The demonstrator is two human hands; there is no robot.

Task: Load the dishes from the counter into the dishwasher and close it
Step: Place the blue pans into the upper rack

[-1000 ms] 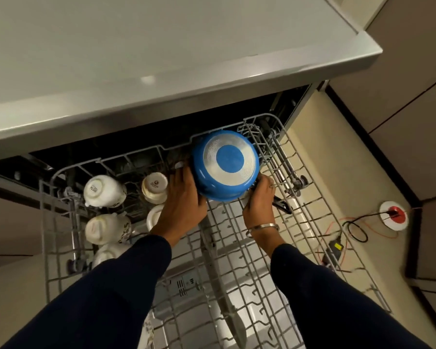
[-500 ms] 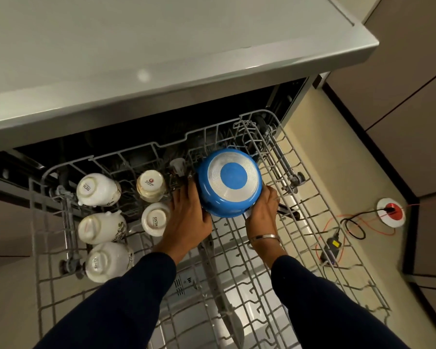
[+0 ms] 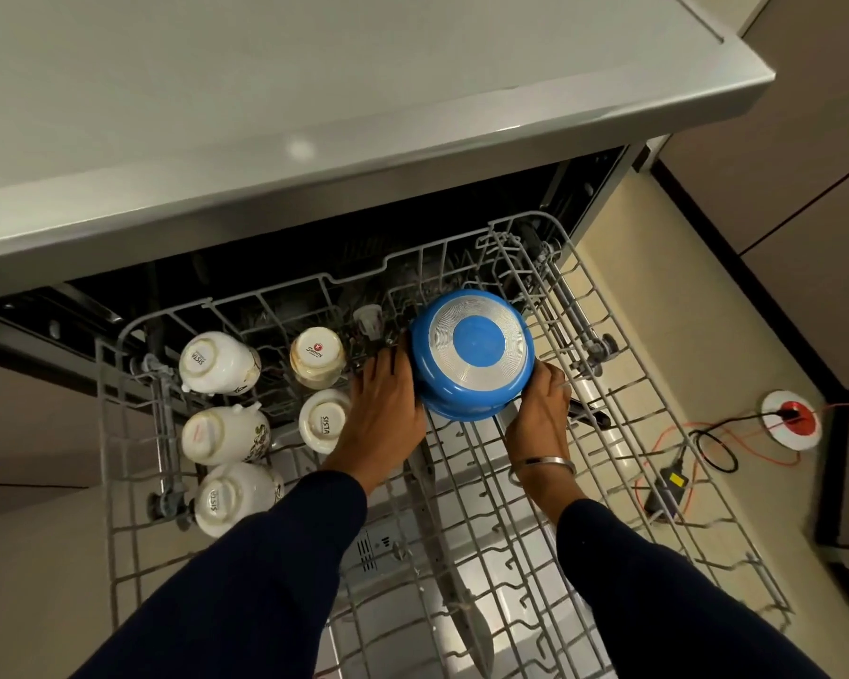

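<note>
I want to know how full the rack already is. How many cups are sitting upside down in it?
5. Three run down the rack's left edge: back, middle, front. Two stand further in: back and front, beside the left hand. Others may be hidden.
</note>
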